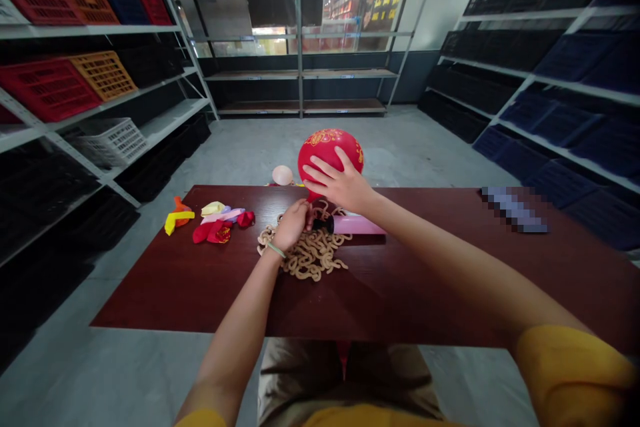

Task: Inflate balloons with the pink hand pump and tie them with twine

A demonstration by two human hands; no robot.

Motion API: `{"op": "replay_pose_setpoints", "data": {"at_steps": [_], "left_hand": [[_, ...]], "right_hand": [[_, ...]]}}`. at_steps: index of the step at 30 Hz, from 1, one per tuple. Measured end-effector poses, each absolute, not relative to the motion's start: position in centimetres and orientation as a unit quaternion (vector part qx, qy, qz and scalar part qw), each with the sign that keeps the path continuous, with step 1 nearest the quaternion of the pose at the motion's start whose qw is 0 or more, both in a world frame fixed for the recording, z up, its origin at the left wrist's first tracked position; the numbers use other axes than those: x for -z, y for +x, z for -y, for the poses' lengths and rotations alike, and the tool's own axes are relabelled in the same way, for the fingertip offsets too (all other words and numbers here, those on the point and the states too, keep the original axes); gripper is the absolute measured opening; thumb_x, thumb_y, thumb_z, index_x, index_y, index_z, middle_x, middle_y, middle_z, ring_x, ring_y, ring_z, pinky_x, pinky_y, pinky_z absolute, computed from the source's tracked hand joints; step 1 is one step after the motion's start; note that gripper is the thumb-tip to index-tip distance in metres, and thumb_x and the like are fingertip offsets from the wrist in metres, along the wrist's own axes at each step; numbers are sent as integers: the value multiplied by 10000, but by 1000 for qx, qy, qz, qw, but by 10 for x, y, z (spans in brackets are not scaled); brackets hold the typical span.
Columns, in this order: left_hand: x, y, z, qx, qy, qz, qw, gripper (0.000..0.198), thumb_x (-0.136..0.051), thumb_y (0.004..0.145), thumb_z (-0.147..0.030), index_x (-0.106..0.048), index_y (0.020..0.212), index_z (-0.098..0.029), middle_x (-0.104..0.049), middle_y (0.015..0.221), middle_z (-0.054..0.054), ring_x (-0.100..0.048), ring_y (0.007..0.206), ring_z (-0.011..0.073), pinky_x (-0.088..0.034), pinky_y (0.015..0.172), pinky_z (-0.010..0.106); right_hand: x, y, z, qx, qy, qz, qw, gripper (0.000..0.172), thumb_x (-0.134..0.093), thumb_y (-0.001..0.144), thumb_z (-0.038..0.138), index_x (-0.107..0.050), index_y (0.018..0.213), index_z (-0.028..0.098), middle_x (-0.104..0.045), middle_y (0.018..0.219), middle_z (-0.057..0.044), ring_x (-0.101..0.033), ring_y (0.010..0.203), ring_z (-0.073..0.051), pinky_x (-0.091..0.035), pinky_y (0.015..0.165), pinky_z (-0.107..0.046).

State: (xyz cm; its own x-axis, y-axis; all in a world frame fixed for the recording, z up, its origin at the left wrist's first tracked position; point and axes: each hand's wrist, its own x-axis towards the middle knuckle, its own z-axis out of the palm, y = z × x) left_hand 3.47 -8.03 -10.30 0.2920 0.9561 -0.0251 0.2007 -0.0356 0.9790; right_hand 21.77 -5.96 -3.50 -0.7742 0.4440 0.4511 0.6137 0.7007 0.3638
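Observation:
A blown-up red balloon with gold print stands over the far edge of the table, its neck pointing down. My left hand is closed in a pinch at that neck; the fingertips are partly hidden. Against the balloon's near side lies my right hand, open, with its fingers spread. A pink balloon pump with a black end lies on the table just right of my left hand. Under the pump and my left hand is a tangled heap of tan, cord-like strands.
On the dark red table lie limp balloons in several colours, with a yellow one farther left. A pale round balloon shows beyond the far edge. A blurred flat item lies at right. Racks with crates line both sides.

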Motion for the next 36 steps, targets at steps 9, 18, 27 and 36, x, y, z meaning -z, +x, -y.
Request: {"op": "replay_pose_setpoints", "data": {"at_steps": [9, 18, 27, 36], "left_hand": [[105, 26, 77, -408, 584, -487, 505, 385, -599, 810, -506, -692, 823, -133, -593, 613, 0, -410, 470, 80, -293, 453, 209], [113, 24, 76, -475, 603, -484, 421, 325, -599, 819, -453, -687, 792, -141, -586, 619, -15, -454, 544, 95, -342, 532, 207], [116, 23, 74, -444, 633, -544, 326, 320, -573, 858, -448, -693, 768, -166, -628, 614, -2, -529, 579, 124, -364, 566, 226], [115, 27, 82, -394, 706, -556, 195, 276, -535, 911, -387, -710, 870, -178, -720, 797, 29, -619, 735, 150, -407, 708, 240]], "right_hand": [[33, 224, 71, 250, -286, 912, 155, 640, -551, 881, 38, -420, 1409, 374, -403, 1531, 28, -301, 1439, -263, -221, 1143, -694], [48, 224, 99, 217, -305, 913, 161, 647, -538, 910, 109, -346, 1468, 373, -397, 1536, 5, -300, 1432, -261, -203, 1164, -623], [133, 249, 173, -11, -405, 894, 191, 298, -571, 922, 456, -692, 1051, 216, -691, 990, -63, -616, 911, -198, -497, 803, -336], [146, 264, 178, -155, -407, 863, 255, 168, -510, 968, 305, -658, 956, 226, -663, 970, -39, -595, 946, -173, -498, 840, -321]]}}
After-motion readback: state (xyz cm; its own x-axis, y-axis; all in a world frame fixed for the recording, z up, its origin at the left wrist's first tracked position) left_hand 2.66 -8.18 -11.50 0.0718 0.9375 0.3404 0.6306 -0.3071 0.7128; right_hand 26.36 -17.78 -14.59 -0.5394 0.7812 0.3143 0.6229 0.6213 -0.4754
